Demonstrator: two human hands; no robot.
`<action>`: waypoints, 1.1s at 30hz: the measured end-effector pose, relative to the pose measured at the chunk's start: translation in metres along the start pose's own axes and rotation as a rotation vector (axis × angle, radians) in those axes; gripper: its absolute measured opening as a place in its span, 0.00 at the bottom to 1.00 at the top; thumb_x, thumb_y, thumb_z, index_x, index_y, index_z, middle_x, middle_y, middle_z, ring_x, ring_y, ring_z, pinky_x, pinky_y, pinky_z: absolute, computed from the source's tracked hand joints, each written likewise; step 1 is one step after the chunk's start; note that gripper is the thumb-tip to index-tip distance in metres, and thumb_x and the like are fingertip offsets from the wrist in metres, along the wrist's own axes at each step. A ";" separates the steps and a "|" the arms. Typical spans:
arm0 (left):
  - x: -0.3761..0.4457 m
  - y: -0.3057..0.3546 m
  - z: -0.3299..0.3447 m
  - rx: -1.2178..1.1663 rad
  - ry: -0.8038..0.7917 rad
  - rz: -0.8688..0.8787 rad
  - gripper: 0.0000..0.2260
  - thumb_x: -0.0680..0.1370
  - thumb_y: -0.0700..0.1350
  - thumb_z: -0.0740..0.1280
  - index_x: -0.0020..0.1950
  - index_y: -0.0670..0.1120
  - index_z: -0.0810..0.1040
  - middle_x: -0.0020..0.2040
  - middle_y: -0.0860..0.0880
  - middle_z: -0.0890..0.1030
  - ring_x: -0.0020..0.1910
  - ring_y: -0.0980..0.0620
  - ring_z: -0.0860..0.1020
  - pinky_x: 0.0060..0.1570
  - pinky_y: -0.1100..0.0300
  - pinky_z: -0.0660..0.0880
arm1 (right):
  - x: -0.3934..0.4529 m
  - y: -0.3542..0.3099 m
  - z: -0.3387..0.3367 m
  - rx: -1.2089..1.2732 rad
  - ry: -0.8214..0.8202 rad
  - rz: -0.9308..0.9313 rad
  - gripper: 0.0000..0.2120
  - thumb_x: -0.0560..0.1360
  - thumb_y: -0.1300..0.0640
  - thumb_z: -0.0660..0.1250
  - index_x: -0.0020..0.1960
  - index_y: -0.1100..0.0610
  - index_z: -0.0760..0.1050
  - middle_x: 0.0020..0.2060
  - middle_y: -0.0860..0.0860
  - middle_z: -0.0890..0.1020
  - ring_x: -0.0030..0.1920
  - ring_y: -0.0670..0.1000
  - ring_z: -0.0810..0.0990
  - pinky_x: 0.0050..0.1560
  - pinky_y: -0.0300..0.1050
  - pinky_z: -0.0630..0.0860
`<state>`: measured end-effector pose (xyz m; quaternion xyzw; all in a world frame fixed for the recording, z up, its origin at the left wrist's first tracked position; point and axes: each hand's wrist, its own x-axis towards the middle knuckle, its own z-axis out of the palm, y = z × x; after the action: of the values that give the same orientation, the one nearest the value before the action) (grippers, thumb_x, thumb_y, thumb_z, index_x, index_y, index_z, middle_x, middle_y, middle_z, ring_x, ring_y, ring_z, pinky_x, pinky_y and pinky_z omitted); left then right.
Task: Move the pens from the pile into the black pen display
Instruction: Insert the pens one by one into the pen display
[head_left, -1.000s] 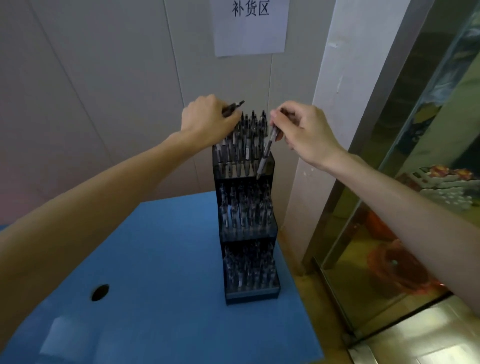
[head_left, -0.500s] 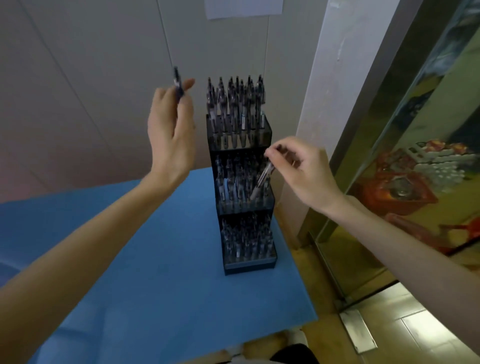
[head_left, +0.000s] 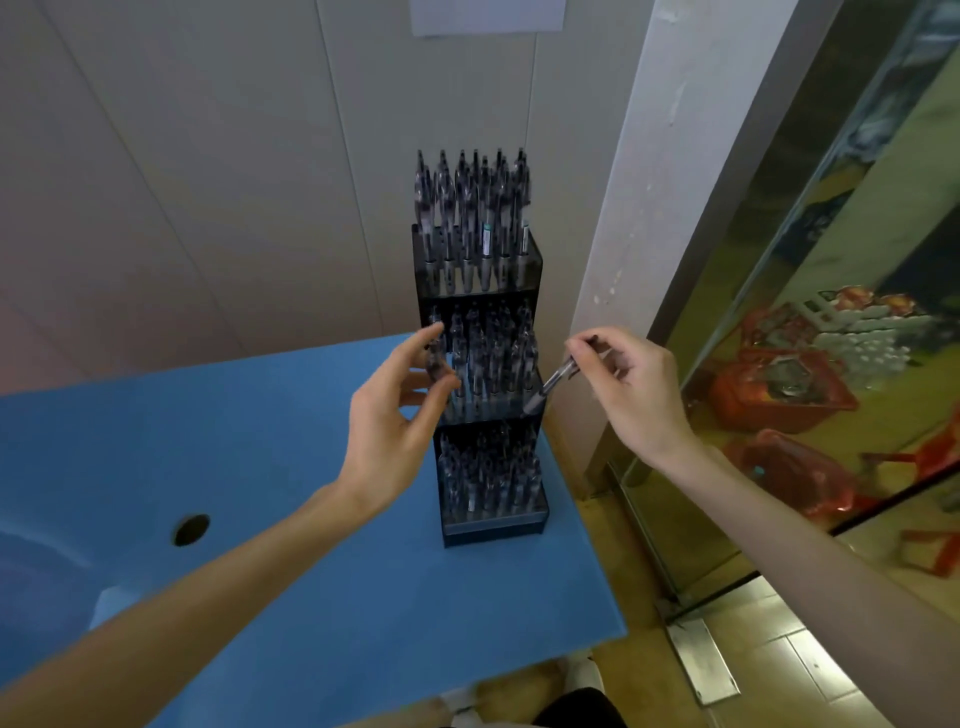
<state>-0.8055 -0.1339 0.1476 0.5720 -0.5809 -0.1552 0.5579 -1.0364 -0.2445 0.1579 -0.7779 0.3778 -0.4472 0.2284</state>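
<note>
The black pen display (head_left: 493, 529) stands on the blue table at its far right edge, three stepped tiers all crowded with upright pens. My left hand (head_left: 387, 421) is at the left side of the middle tier and pinches a dark pen (head_left: 434, 359) upright between thumb and forefinger. At the right side of the same tier, my right hand (head_left: 636, 395) pinches another pen (head_left: 551, 385) by its upper end. That pen slants down-left, with its tip at the tier's right front corner. No pile of pens is in view.
The blue table (head_left: 260, 493) has a round hole (head_left: 191, 529) near its left side and ends just right of the display. Behind are a panelled wall with a paper sheet (head_left: 485, 15) and a white pillar (head_left: 649, 208). Glass panels stand at right.
My left hand has come down with its pen from beside the top tier to the middle tier. My right hand dropped from the top tier to the middle tier and stayed there.
</note>
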 end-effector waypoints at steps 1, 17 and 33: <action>-0.001 -0.001 0.001 -0.004 0.005 -0.023 0.18 0.82 0.41 0.69 0.72 0.50 0.73 0.52 0.56 0.81 0.52 0.49 0.83 0.51 0.50 0.81 | 0.001 -0.001 0.000 0.012 0.008 0.009 0.09 0.81 0.53 0.69 0.54 0.57 0.83 0.41 0.45 0.83 0.37 0.47 0.81 0.35 0.48 0.78; 0.043 0.009 -0.023 -0.127 0.215 -0.109 0.06 0.82 0.42 0.68 0.57 0.45 0.74 0.48 0.47 0.82 0.46 0.48 0.85 0.47 0.43 0.82 | 0.066 -0.044 -0.008 0.320 0.244 -0.058 0.07 0.82 0.57 0.67 0.51 0.59 0.80 0.36 0.45 0.79 0.31 0.50 0.75 0.31 0.48 0.71; 0.055 0.021 -0.022 -0.146 0.190 -0.062 0.06 0.82 0.41 0.68 0.58 0.43 0.75 0.46 0.42 0.83 0.45 0.48 0.85 0.49 0.43 0.81 | 0.079 -0.009 0.037 -0.149 -0.011 -0.207 0.09 0.82 0.51 0.67 0.53 0.55 0.83 0.39 0.44 0.82 0.31 0.45 0.76 0.30 0.41 0.73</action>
<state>-0.7824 -0.1632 0.1982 0.5600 -0.4944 -0.1592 0.6455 -0.9761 -0.3012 0.1869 -0.8300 0.3264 -0.4347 0.1246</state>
